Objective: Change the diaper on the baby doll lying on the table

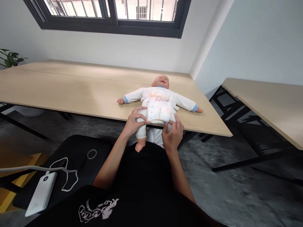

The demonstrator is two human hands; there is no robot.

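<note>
A baby doll (158, 98) in a white suit with blue cuffs lies on its back at the near edge of a long wooden table (71, 91), arms spread, legs hanging over the edge. A white nappy (159, 114) covers its hips. My left hand (135, 122) grips the doll's left hip and thigh, fingers curled round the nappy's side. My right hand (172, 135) pinches the nappy's lower edge at the other thigh. One bare foot (139, 147) dangles between my arms.
A black seat (78, 157) at lower left carries a white power bank (41, 194) with a white cable (67, 176) and a bracelet (92, 154). A second table (267, 101) stands to the right across an aisle. A plant (9, 59) sits far left.
</note>
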